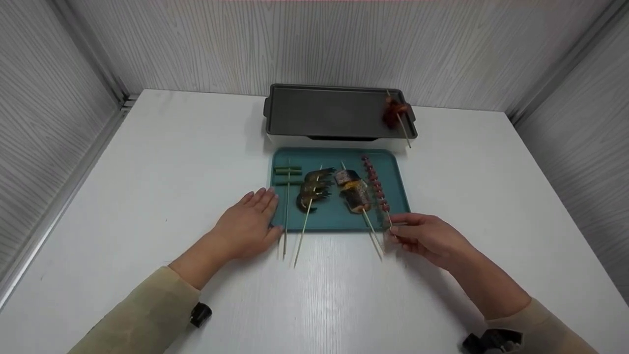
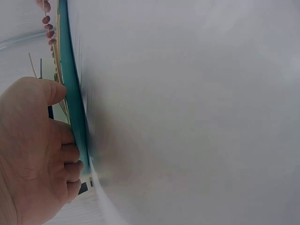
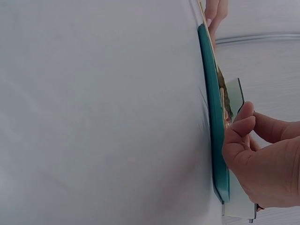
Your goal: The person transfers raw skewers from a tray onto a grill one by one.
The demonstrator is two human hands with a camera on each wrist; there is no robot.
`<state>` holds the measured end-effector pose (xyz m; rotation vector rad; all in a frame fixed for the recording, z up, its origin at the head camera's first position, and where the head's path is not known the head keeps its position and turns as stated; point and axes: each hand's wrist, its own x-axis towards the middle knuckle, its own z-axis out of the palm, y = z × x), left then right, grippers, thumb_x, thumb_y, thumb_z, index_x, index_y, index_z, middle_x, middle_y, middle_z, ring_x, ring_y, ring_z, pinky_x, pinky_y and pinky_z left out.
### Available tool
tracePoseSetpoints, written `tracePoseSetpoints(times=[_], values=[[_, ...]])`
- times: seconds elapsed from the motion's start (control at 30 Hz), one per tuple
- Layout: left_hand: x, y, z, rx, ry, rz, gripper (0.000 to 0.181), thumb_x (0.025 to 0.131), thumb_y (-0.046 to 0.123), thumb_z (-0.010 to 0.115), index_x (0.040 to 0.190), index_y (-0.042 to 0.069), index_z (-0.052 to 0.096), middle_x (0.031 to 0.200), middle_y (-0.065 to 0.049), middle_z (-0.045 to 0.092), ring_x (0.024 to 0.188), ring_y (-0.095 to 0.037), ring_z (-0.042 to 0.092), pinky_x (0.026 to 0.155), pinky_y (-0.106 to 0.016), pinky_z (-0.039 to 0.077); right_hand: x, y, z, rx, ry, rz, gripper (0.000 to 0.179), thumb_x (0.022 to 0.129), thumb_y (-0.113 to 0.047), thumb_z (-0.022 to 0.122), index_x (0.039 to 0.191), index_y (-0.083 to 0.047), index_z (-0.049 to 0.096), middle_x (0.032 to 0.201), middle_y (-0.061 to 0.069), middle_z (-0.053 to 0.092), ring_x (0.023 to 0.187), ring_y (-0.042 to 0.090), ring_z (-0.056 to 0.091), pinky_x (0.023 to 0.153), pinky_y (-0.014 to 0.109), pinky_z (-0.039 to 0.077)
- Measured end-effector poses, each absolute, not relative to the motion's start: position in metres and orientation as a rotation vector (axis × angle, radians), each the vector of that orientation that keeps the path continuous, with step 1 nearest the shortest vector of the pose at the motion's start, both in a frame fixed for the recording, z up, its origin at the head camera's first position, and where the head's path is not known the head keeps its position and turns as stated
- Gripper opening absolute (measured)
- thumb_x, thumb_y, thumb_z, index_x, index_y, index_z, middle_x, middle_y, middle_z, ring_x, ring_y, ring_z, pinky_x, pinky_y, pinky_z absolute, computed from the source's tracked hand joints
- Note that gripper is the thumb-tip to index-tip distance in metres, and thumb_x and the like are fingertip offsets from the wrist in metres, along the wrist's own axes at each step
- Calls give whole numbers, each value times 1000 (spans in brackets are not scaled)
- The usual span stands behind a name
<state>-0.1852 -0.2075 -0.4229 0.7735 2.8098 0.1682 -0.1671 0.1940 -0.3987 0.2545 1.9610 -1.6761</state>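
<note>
A teal tray (image 1: 331,222) holds skewers side by side: green stalks (image 1: 288,170), shrimp (image 1: 314,188), chunky fish pieces (image 1: 355,191) and small round red pieces (image 1: 375,184). My left hand (image 1: 248,223) lies against the tray's left edge, fingers extended; in the left wrist view its thumb (image 2: 56,91) touches the tray's side. At the tray's front right corner, my right hand (image 1: 430,239) pinches the stick of the red-piece skewer between thumb and fingers. The right wrist view shows the pinching fingertips (image 3: 243,124) above the tray rim, the stick mostly hidden there.
Behind the tray stands a dark rectangular griddle (image 1: 324,112) on a white base. A skewer of reddish-brown meat (image 1: 393,113) lies at its right end, stick overhanging the front edge. Several stick ends project past the tray's front edge. Pale panels (image 1: 206,44) wall in the white table (image 1: 196,142).
</note>
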Motion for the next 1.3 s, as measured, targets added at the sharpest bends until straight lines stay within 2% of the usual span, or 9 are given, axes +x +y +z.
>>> tracePoseSetpoints(times=[0.3,0.57,0.77,1.0,1.3], values=[[-183,-208,-420,780,2826,140,75,112,43,42,161,-13,30,169,-29,27,158,-42,24,129,-54,20,-160,196,-387,240,1948,-1698,52,103,-17,73,147,4,57,110,11,73,94,17,67,79,25,57],[-183,-209,-418,779,2822,138,75,112,43,42,161,-13,30,169,-29,26,158,-43,24,129,-54,20,-154,201,-372,170,1972,-1686,50,104,-20,71,145,6,58,117,11,73,98,16,69,82,25,57],[-183,-210,-419,768,2814,158,74,112,42,41,161,-12,29,170,-28,26,159,-43,23,129,-55,20,-152,201,-357,133,1990,-1693,47,104,-21,72,142,4,62,114,8,73,97,15,70,84,25,57],[-182,-210,-421,760,2815,167,75,112,42,41,161,-12,29,170,-28,26,159,-42,23,129,-54,19,-162,193,-339,110,2028,-1729,35,104,-19,72,134,-2,69,110,4,73,96,15,68,84,25,56],[-183,-207,-423,773,2803,178,75,112,43,41,162,-12,28,170,-28,24,159,-42,21,129,-54,18,-188,180,-325,119,2050,-1754,41,106,-20,68,142,1,62,114,4,72,100,16,69,86,25,56]])
